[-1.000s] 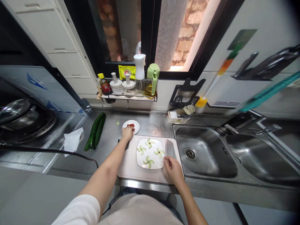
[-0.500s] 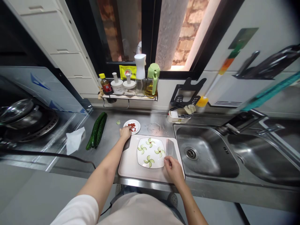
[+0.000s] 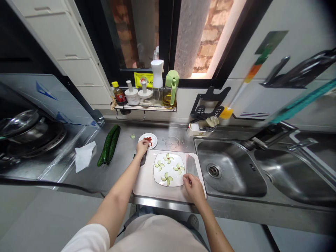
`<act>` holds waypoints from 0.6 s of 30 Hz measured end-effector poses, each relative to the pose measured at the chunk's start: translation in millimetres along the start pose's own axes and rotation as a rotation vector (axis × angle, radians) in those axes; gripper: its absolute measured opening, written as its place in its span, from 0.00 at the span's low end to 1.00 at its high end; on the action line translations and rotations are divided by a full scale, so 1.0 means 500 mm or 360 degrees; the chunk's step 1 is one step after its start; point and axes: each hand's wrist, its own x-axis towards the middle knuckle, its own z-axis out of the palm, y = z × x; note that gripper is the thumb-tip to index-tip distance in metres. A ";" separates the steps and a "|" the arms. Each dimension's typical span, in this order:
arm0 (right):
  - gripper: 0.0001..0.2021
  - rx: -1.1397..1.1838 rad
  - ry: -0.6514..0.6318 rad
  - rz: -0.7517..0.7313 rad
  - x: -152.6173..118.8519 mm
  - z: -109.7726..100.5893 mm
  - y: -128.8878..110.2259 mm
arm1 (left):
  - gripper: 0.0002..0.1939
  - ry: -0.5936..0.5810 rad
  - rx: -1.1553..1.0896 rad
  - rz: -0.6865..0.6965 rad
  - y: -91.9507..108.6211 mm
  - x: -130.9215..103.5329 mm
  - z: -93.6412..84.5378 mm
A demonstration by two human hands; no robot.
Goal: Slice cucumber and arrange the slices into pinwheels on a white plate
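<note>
My left hand reaches over the near left edge of a small white plate with chopped red bits on it. Its fingertips are pinched together at the bits; what is between them is hidden. My right hand is at the right edge of a square white plate, fingers curled together, their contents not visible. Green cucumber slices form several pinwheels on the square plate, some with red centres. A cutting board lies under it, and a knife blade lies to the plate's right.
Two cucumbers and a crumpled white tissue lie to the left. A dark object shows beside my left wrist. Sink basins adjoin the board's right. A rack of condiment bottles stands behind; a pot is far left.
My left fingers have moved slightly further in over the red bits and drawn together. My right hand stays by the square plate. The view has shifted slightly.
</note>
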 end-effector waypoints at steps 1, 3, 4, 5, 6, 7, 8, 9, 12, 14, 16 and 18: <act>0.14 0.0002 -0.0006 -0.0008 0.001 0.002 -0.001 | 0.07 -0.0008 -0.0123 -0.0017 0.002 -0.003 0.004; 0.14 0.0008 -0.0024 -0.0020 0.003 0.004 -0.005 | 0.07 -0.0037 -0.0252 -0.0029 0.007 -0.012 0.012; 0.14 0.0012 -0.0033 -0.0021 0.004 0.004 -0.006 | 0.07 -0.0050 -0.0280 -0.0027 0.011 -0.017 0.015; 0.14 0.0014 -0.0043 -0.0020 0.005 0.005 -0.008 | 0.08 -0.0060 -0.0313 -0.0024 0.015 -0.023 0.017; 0.14 0.0015 -0.0053 -0.0019 0.005 0.005 -0.009 | 0.08 -0.0072 -0.0353 -0.0027 0.020 -0.029 0.019; 0.14 0.0014 -0.0060 -0.0020 0.005 0.004 -0.010 | 0.09 -0.0087 -0.0405 -0.0037 0.024 -0.037 0.020; 0.13 0.0013 -0.0062 -0.0024 0.005 0.004 -0.011 | 0.10 -0.0104 -0.0468 -0.0058 0.029 -0.045 0.020; 0.13 0.0012 -0.0060 -0.0030 0.005 0.004 -0.012 | 0.10 -0.0125 -0.0539 -0.0091 0.034 -0.054 0.020; 0.13 0.0018 -0.0048 -0.0060 0.009 0.004 -0.016 | 0.12 -0.0212 -0.0707 -0.0215 0.048 -0.084 0.017; 0.12 0.0025 -0.0046 -0.0082 0.015 0.004 -0.022 | 0.14 -0.0297 -0.0736 -0.0278 0.056 -0.106 0.016; 0.12 0.0039 -0.0036 -0.0118 0.024 0.004 -0.032 | 0.17 -0.0378 -0.0765 -0.0309 0.061 -0.127 0.015; 0.11 0.0063 -0.0016 -0.0163 0.034 0.003 -0.044 | 0.19 -0.0440 -0.0805 -0.0321 0.065 -0.148 0.015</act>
